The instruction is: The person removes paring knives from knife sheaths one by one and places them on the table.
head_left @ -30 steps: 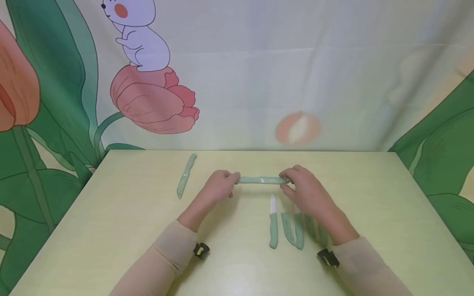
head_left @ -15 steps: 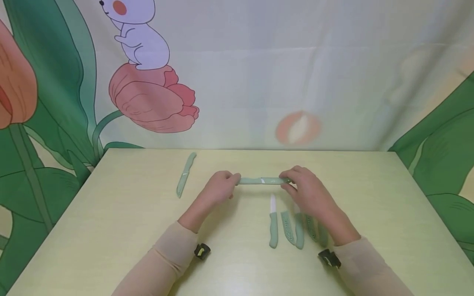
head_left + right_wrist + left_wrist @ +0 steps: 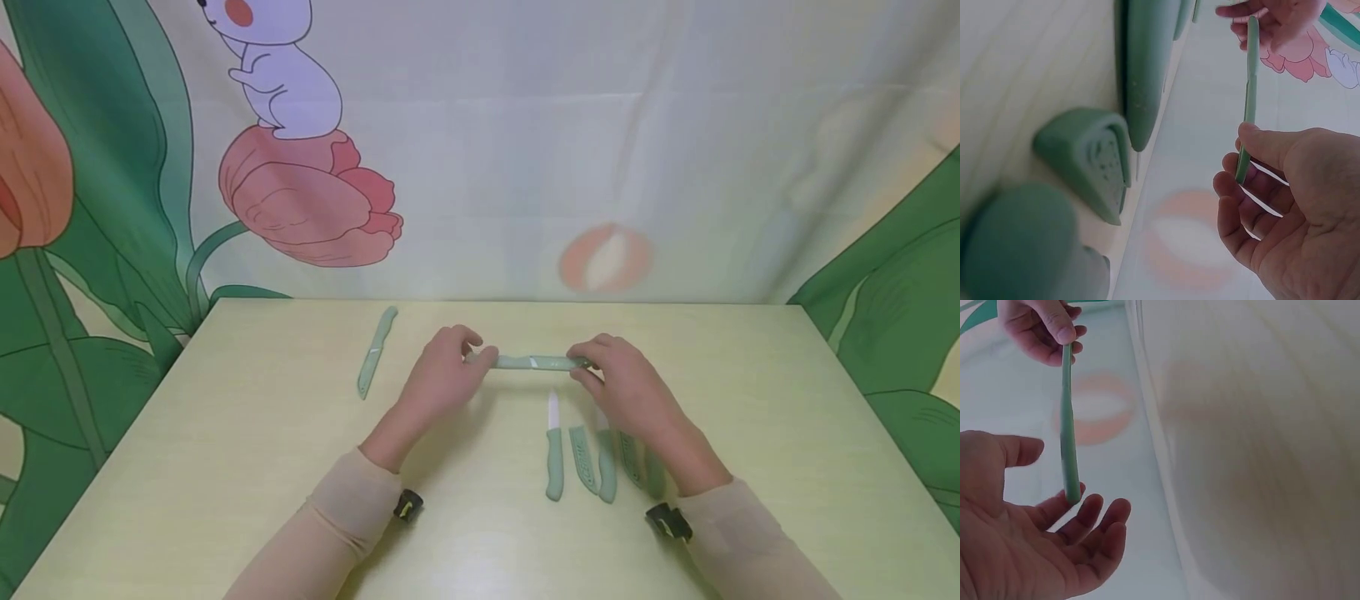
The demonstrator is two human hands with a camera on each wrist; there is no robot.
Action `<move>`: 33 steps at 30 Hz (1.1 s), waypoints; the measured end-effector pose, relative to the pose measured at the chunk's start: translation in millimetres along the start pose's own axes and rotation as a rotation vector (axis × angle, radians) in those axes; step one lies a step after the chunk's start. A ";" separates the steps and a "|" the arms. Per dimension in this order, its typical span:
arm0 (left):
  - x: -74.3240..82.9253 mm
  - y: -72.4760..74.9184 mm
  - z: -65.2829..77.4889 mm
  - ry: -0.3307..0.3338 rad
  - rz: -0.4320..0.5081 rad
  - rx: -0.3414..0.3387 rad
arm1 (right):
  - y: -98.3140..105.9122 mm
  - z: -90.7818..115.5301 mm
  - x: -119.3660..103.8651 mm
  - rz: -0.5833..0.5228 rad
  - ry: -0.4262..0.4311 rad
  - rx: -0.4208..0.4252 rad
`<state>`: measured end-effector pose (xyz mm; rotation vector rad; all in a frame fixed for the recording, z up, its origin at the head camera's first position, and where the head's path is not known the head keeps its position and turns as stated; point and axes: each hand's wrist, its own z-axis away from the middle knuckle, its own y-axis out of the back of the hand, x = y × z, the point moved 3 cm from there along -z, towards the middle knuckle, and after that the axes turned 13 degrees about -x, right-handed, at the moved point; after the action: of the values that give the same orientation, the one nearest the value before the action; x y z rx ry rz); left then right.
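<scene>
Level above the table, a green sheathed paring knife (image 3: 532, 362) spans the gap between both hands. My right hand (image 3: 622, 383) pinches the sheath end between thumb and fingers, also plain in the right wrist view. At the handle end, my left hand (image 3: 442, 371) has loosened. In the left wrist view its thumb stands away from the handle (image 3: 1068, 450), and the fingers spread, with a fingertip right at the handle's butt. Below the right hand lie a bare white-bladed knife (image 3: 554, 462), a loose sheath (image 3: 582, 461) and another bare knife (image 3: 607, 468).
Another sheathed knife (image 3: 375, 354) lies at the table's back left. A second loose sheath (image 3: 630, 461) and a further green handle (image 3: 655, 475) are partly covered by the right hand and wrist. A printed curtain (image 3: 480, 167) hangs behind the table's back edge.
My left hand has let go of its pinch on the handle, its fingers spreading and the hand shifting slightly up and right. The right hand keeps its hold and the knife stays almost still.
</scene>
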<state>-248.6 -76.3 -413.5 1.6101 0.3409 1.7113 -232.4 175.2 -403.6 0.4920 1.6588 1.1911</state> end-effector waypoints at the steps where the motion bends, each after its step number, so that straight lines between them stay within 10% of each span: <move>1: 2.4 -1.0 0.7 -0.029 -0.029 0.009 | 0.1 0.2 -0.4 0.000 -0.001 0.000; 16: 24.8 -18.5 10.7 -0.252 -0.638 0.090 | -5.6 3.8 -6.9 0.023 0.008 0.008; 33: 28.5 -24.7 18.5 -0.314 -0.773 0.132 | -11.0 7.6 -14.1 0.036 0.018 0.013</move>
<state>-221.0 -45.8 -405.2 1.5232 0.8048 0.8550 -217.4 163.2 -406.7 0.5230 1.6802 1.2148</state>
